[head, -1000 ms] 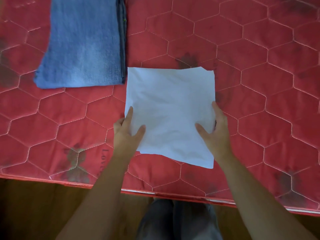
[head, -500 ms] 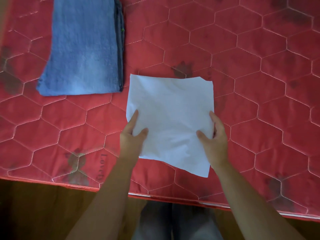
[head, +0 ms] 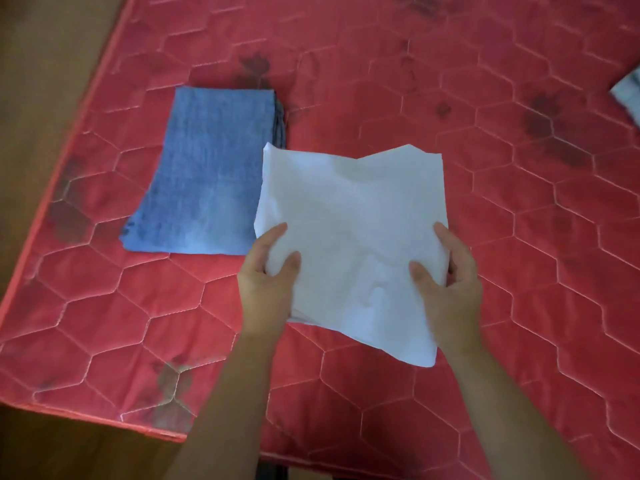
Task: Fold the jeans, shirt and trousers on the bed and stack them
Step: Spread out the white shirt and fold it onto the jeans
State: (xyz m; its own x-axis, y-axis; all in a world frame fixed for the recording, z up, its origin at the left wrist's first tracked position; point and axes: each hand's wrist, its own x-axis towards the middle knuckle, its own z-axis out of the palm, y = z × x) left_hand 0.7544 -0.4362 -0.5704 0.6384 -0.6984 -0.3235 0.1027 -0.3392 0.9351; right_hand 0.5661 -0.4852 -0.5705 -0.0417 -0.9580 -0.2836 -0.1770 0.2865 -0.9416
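Folded white shirt [head: 349, 237] held at its near corners: left hand [head: 266, 282] and right hand [head: 446, 285] each pinch it, thumb on top. Its left edge overlaps the folded jeans [head: 207, 181] on the red bed [head: 519, 220]; pale cloth [head: 628, 95] lies far right

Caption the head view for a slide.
Left hand and right hand grip a folded white shirt beside folded jeans on a red mattress.
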